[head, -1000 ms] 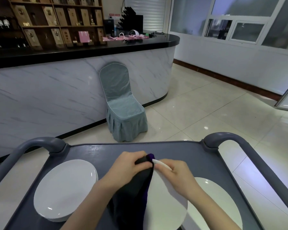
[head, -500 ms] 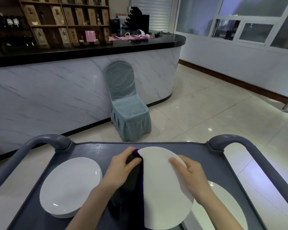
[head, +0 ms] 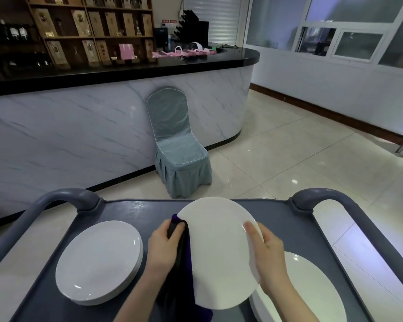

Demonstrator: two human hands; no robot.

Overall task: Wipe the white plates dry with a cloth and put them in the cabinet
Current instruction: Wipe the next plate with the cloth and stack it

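Plate (head: 221, 249) tilted up over cart (head: 135, 210), right hand (head: 266, 256) clamping rim for steadiness, left hand (head: 164, 248) pinching dark cloth (head: 184, 270) against edge for wiping.

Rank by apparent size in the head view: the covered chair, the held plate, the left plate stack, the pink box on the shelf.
1. Held plate, though its nearness inflates it
2-3. Chair and left stack: too alike to rank
4. Pink box
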